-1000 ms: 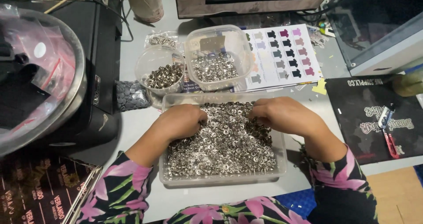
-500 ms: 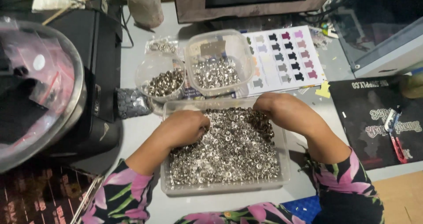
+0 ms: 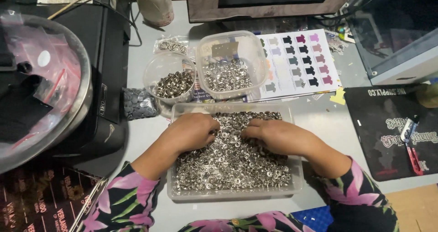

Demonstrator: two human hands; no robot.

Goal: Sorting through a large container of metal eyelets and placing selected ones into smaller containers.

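Observation:
A clear rectangular plastic tray sits in front of me, heaped with small silver metal snap pieces. Both my hands lie palm down in the pile. My left hand is at the tray's far left, its fingertips curled into the pieces. My right hand is just right of it, fingers pointing left and touching the pieces near the middle. The fingertips are partly buried, so any piece they pinch is hidden. Floral sleeves cover both forearms.
Behind the tray stand a round clear tub of darker snaps and a square clear tub of silver ones. A sheet of coloured shirt shapes lies to the right. At left are a black machine and a metal bowl; at right is a black mat.
Both hands have drawn in from the tray's far corners toward each other and now nearly meet over the pile's middle.

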